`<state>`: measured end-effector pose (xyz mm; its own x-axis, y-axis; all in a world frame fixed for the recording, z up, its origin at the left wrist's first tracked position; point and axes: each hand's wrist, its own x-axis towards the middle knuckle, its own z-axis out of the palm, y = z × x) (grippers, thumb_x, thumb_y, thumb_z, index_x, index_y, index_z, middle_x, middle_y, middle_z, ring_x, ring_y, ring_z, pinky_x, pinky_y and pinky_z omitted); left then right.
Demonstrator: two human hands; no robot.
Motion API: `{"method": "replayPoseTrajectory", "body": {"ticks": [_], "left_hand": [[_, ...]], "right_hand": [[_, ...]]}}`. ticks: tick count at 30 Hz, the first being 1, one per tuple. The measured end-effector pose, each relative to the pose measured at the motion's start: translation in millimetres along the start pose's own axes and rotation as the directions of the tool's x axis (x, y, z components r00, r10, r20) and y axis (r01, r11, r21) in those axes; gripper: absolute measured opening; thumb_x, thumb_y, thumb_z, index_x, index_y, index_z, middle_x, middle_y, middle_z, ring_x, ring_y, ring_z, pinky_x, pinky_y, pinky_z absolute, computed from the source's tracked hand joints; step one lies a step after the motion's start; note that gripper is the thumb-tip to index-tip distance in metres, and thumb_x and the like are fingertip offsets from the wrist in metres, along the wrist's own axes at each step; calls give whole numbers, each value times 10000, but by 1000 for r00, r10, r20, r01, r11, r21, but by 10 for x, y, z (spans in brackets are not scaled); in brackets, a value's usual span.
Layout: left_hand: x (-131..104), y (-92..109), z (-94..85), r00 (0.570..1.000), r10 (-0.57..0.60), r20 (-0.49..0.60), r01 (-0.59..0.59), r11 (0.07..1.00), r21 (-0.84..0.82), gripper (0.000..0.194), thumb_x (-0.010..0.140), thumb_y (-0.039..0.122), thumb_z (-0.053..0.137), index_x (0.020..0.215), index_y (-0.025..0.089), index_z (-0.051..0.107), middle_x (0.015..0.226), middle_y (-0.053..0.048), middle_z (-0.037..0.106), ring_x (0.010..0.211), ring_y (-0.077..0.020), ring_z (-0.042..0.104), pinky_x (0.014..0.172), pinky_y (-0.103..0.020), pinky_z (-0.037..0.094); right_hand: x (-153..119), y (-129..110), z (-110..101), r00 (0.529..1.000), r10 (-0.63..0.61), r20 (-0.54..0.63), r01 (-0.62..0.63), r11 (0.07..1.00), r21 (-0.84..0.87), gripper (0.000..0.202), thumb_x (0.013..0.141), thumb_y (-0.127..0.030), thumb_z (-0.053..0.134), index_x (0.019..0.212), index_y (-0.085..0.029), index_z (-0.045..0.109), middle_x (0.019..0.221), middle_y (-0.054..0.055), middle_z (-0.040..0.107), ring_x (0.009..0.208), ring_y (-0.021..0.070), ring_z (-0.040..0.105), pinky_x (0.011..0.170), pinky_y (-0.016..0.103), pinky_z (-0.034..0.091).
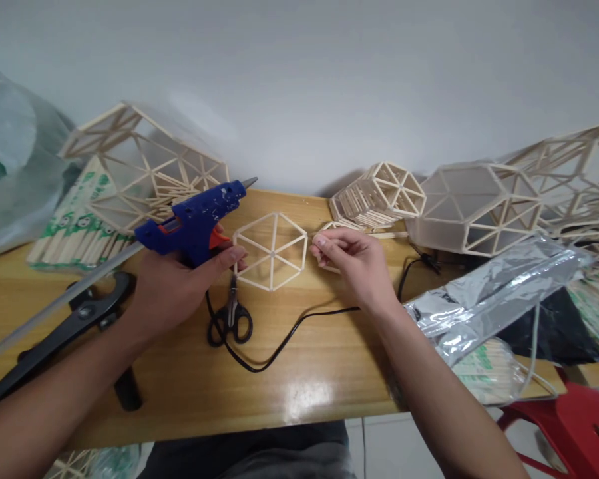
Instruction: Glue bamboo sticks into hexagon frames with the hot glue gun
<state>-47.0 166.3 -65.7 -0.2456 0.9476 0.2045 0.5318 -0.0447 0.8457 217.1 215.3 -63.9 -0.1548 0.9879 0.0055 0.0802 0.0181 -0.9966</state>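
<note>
My left hand (pixel 172 286) is closed around a blue hot glue gun (pixel 194 216) with an orange trigger. Its nozzle points up and right, and a long glue stick (pixel 80 293) runs out of the back. Between thumb and fingertips the same hand pinches the left side of a hexagon frame (pixel 272 255) made of thin wooden sticks with spokes. My right hand (pixel 349 259) is in a pinch beside the frame's right corner; what lies between its fingertips is too small to make out. Black scissors (pixel 231 319) lie below the frame.
A black cord (pixel 279 352) curves across the wooden table (pixel 299 392). Large pliers-like cutters (pixel 84 313) lie at left. Stick lattices (pixel 150 166) and packed sticks (pixel 74 233) stand behind. More lattices (pixel 479 206), a silver plastic bag (pixel 499 293) and a red stool (pixel 574 432) are at right.
</note>
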Motion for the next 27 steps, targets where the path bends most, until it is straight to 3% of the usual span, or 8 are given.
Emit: {"method": "replayPoseTrajectory", "body": {"ticks": [2,5,7,9,12,18,23,27], "left_hand": [[-8,-8,9,1000,9,-13,-9,1000,10,205,817,483,815,718,304,802,768,69,806,774,-177,764,781,-283,611],[-10,0,18,999,-28,-16,28,1000,9,216,793,499,824,717,298,801,760,61,808,757,-186,769,753,-289,621],[-5,21,23,998,-61,-4,61,998,2,227,780,509,821,705,295,799,749,54,807,761,-196,774,756,-298,630],[-3,42,30,998,-62,12,62,998,-2,237,781,517,809,693,297,799,744,48,807,762,-202,777,746,-301,637],[-23,42,48,999,-40,37,41,999,-20,233,783,520,804,691,305,805,750,43,808,758,-210,779,722,-309,645],[-119,-46,64,992,-94,86,93,996,17,262,772,573,825,779,312,812,817,42,822,810,-236,791,826,-376,647],[-128,-66,63,988,-101,114,99,995,16,302,774,596,823,801,296,804,848,23,827,822,-244,789,838,-395,649],[-126,-75,73,991,-94,92,95,995,-4,293,771,571,844,814,284,799,857,20,830,834,-242,791,838,-382,655]], "right_hand": [[-25,-21,12,983,-174,-58,167,980,-113,220,879,-450,867,895,-235,822,754,15,745,643,159,629,612,306,527],[-50,-6,24,865,-501,23,475,804,-357,45,935,-302,833,936,-256,831,861,36,762,747,183,665,666,321,538],[-56,27,32,787,-601,140,589,664,-461,22,966,-260,798,980,-248,811,902,48,745,792,193,677,695,326,543],[-59,64,46,757,-620,205,619,581,-528,37,991,-258,768,1017,-232,770,911,52,726,796,195,678,707,327,543],[-69,113,75,781,-594,194,568,546,-615,113,985,-297,772,1001,-223,688,872,37,706,769,194,668,707,320,537],[-122,186,130,887,-454,81,381,622,-684,135,959,-301,756,937,-235,641,803,10,717,671,178,657,671,299,522],[-159,182,158,924,-381,44,322,709,-628,52,980,-255,719,938,-224,715,833,22,785,657,173,690,664,287,521],[-151,153,153,933,-357,39,309,744,-593,123,1010,-298,693,918,-230,738,845,40,800,673,188,687,690,311,518]]}}
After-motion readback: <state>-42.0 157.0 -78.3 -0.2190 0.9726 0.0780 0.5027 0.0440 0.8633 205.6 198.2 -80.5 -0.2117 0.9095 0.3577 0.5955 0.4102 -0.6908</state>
